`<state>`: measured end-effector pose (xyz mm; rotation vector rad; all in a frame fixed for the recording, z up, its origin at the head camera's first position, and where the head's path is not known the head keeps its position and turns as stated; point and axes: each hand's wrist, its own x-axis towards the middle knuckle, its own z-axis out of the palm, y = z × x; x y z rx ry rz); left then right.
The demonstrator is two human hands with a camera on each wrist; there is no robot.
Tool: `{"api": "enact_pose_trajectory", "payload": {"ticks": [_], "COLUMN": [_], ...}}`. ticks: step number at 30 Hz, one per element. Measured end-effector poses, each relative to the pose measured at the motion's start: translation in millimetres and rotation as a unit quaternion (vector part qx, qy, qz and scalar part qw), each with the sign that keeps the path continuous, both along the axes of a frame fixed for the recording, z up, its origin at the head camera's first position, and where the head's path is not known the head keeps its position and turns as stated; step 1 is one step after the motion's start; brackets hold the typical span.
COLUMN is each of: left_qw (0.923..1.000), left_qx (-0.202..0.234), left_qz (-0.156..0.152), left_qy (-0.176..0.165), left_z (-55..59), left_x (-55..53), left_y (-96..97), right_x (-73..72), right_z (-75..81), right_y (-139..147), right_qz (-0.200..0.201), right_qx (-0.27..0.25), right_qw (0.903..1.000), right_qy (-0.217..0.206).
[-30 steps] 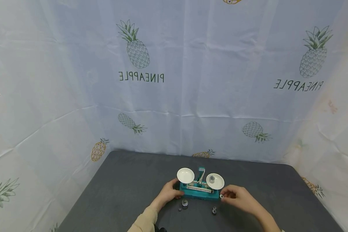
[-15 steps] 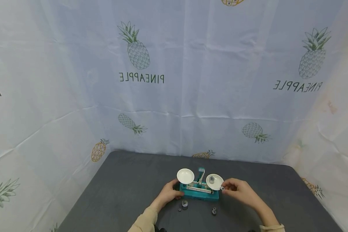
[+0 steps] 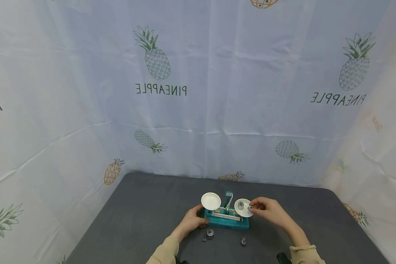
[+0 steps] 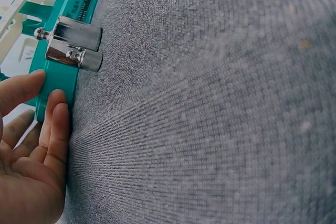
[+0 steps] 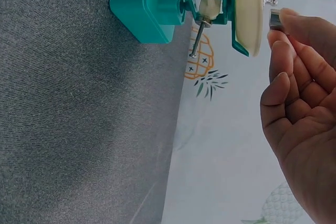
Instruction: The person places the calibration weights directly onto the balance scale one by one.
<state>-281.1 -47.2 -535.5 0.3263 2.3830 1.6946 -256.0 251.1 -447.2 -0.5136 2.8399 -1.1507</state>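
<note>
A teal balance scale (image 3: 226, 222) with two white pans stands on the dark table. At its left end my left hand (image 3: 189, 221) holds the base, with fingertips along the teal side in the left wrist view. My right hand (image 3: 271, 212) pinches a small metal weight (image 5: 275, 20) between thumb and fingers, over the edge of the right pan (image 3: 243, 215). A knobbed weight (image 3: 240, 205) stands in that pan. Nothing lies in the left pan (image 3: 211, 201). In the right wrist view, the held weight is level with the pan's upper face.
In front of the base stand a large chrome weight (image 3: 210, 234) and a tiny one (image 3: 204, 239). Further right, more small metal weights (image 3: 243, 241) sit close together. A pineapple-print curtain (image 3: 204, 110) hangs along the back and sides of the table (image 3: 145, 209).
My right hand has lifted the small weight from beside the base's right end, up and slightly left to over the right pan. The left hand has stayed at the base.
</note>
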Motion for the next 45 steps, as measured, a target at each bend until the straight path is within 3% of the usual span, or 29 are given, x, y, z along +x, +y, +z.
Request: {"api": "enact_pose_trajectory", "payload": {"ticks": [16,32,45], "left_qw": [1.0,0.9999,0.9999], "left_qx": [0.008,0.01,0.002], "left_qz": [0.001,0.005,0.007], "left_qy": [-0.006,-0.01,-0.009], "left_z": [0.3,0.7,1.1], "left_x": [0.5,0.5,-0.4], "left_y": [-0.4,0.5,1.3], "right_x": [-7.9,-12.3,-15.8], "right_z": [-3.6,-4.5,-5.0], "right_y": [-7.7,-15.3,-16.5], "right_qz": [-0.011,-0.019,-0.011], "right_qx": [0.021,0.065,0.084], "right_qw": [0.9995,0.9939,0.9937], "right_qy": [0.022,0.087,0.073]}}
